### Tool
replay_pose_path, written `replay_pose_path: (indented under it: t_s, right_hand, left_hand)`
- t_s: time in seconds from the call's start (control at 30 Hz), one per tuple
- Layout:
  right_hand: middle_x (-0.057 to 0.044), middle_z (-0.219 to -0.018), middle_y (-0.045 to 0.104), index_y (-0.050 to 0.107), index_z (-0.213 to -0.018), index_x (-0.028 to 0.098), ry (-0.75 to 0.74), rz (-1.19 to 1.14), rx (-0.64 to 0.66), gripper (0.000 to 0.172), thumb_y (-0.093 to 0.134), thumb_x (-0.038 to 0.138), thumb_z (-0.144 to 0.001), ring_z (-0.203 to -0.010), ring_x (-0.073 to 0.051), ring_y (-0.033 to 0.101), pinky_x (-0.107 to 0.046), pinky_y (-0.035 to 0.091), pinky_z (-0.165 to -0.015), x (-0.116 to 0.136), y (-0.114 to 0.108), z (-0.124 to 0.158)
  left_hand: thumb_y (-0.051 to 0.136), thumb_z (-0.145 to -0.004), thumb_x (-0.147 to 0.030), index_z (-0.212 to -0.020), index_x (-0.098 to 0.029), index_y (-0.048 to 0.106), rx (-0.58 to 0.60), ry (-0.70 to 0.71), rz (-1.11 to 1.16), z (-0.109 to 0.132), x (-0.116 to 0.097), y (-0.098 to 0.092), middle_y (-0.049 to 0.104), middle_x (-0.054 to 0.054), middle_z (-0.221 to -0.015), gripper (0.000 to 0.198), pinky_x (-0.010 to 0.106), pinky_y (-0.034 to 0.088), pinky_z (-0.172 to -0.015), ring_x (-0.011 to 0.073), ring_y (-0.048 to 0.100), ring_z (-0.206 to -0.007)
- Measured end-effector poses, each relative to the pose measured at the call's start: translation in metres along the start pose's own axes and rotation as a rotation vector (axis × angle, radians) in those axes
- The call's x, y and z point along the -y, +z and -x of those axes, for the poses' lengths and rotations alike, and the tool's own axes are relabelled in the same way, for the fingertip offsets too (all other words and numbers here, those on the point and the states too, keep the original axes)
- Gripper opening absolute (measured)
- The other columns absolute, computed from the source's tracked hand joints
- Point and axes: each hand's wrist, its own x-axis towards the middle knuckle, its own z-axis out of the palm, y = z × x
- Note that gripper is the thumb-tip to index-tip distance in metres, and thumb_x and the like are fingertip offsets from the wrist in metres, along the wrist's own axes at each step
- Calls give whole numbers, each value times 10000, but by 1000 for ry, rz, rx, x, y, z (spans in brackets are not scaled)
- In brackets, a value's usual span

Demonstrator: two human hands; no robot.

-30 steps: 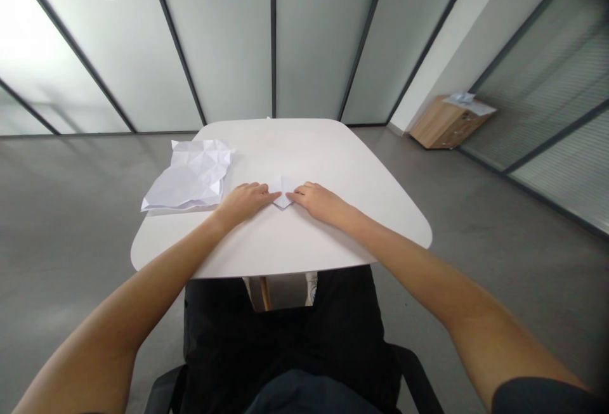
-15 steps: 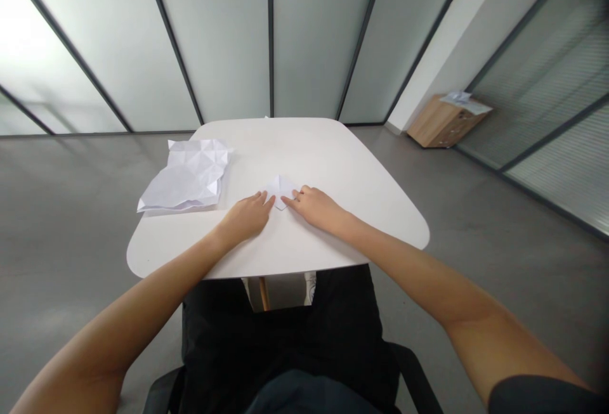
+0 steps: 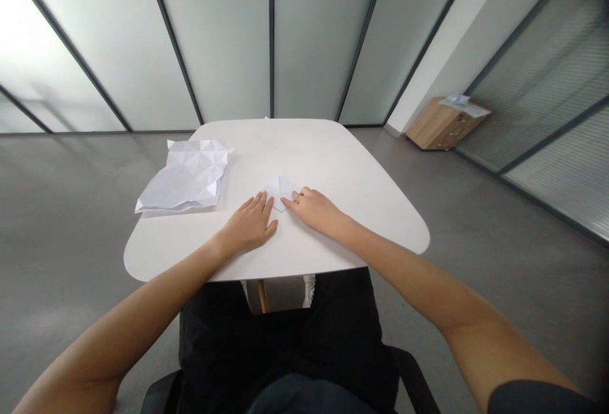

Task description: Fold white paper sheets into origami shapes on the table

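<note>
A small folded sheet of white paper [image 3: 280, 187] lies flat on the white table [image 3: 304, 148], with a crease down its middle and a point toward me. My left hand [image 3: 252, 220] is laid flat with fingers stretched out, its fingertips on the paper's left edge and its thumb apart on the tabletop. On the other side, my right hand [image 3: 309, 206] presses the paper's right part with an extended index finger; the other fingers are curled. Both hands partly cover the paper's sides.
Creased white sheets [image 3: 188, 176] are stacked at the table's left edge. Beyond the table stand frosted glass panels [image 3: 228, 40]. A wooden cabinet [image 3: 435, 125] with papers on top is by the pillar at the right. Chair armrests [image 3: 412, 373] flank my legs.
My left hand has opened out, its thumb moving off the paper toward me onto the table. My right hand stays nearly still on the paper.
</note>
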Motion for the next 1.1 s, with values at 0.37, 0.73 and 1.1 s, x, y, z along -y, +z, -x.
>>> replay_pose_path:
  t_s: [0.37, 0.73, 1.1]
  right_hand:
    - [-51, -1642, 465, 577, -1444, 243, -39, -130, 3, 481, 341, 135, -1039, -1134, -338, 552, -452, 452, -844, -7, -1, -5]
    - [-144, -1421, 658, 566, -1429, 169, -11, -157, 7, 531, 415, 35, -938, -1217, -360, 545, -482, 410, -958, -2, -1, -13]
    - [-186, -1550, 545, 478, -1525, 135, 14, -226, 26, 554, 405, 61, -982, -1334, -340, 542, -455, 470, -965, -1, 11, -12]
  left_hand:
    - [359, -1032, -489, -1577, -44, 371, 44, 3, 12, -3, 0, -3, 363, 246, -1663, 704, 508, 330, -1219, 401, 360, -1539]
    - [353, -1033, -447, -1615, -44, 314, 49, -6, 11, -4, -6, -1, 349, 234, -1675, 709, 512, 249, -1270, 375, 309, -1571]
    - [389, -1026, -463, -1639, -147, 320, 56, -13, 50, -4, -4, -2, 332, 199, -1693, 693, 608, 237, -1253, 403, 314, -1562]
